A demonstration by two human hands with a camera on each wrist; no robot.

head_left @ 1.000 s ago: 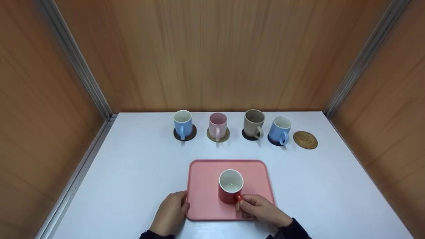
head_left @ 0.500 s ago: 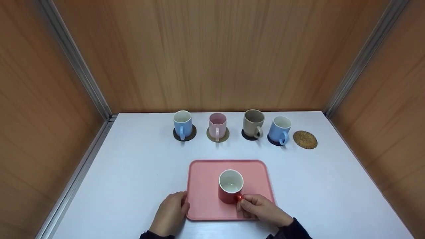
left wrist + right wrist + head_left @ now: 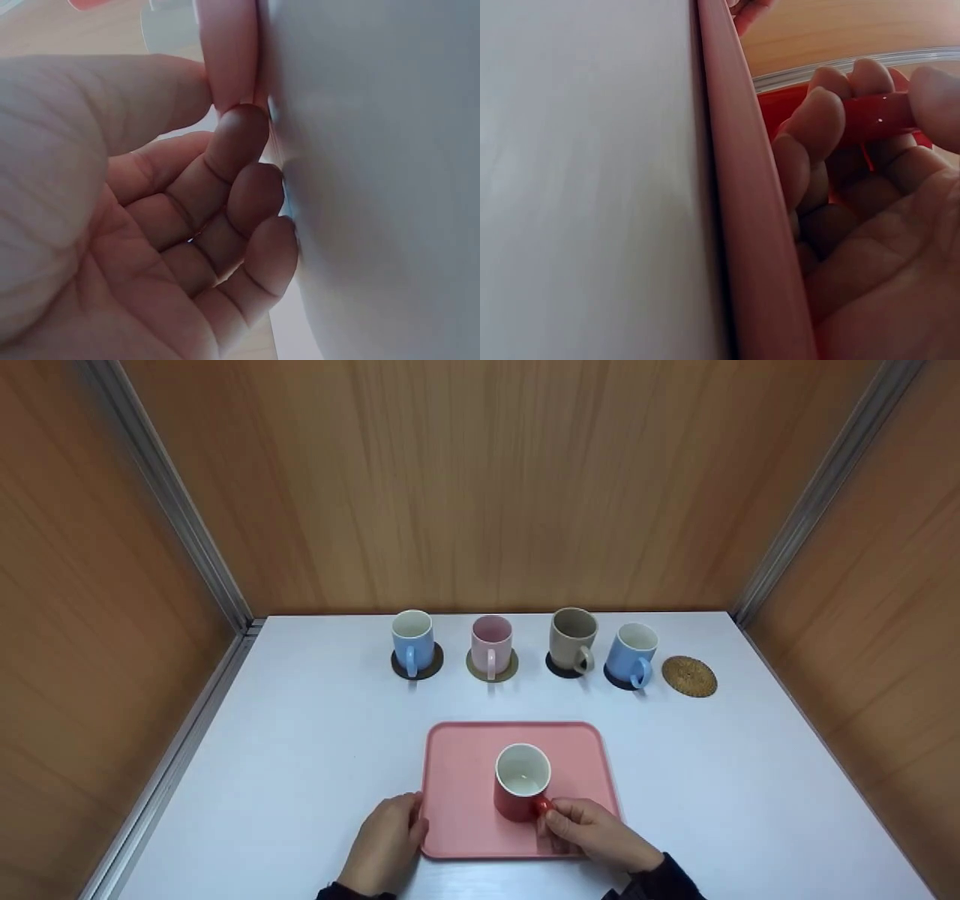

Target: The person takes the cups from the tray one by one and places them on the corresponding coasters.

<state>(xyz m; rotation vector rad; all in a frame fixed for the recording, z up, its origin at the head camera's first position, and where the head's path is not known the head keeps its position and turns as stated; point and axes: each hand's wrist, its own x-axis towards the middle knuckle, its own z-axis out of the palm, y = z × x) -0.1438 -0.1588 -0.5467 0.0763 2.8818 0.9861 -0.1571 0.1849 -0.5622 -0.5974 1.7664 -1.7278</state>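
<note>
While the right hand (image 3: 592, 832) pinches the handle of the red mug (image 3: 520, 784) on the pink tray (image 3: 465, 780) near the bench's front edge, left hand (image 3: 386, 844) grips the tray's left rim; a jerky lift could tip the mug or slide the tray.

Staged test booth, wood-panel walls (image 3: 480, 480), white table (image 3: 300, 750), row of mugs (image 3: 491, 645)

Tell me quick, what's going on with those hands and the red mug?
Right hand fingers grip red mug handle. Left hand holds pink tray edge. Mug upright on tray. Nothing blocking.
</note>
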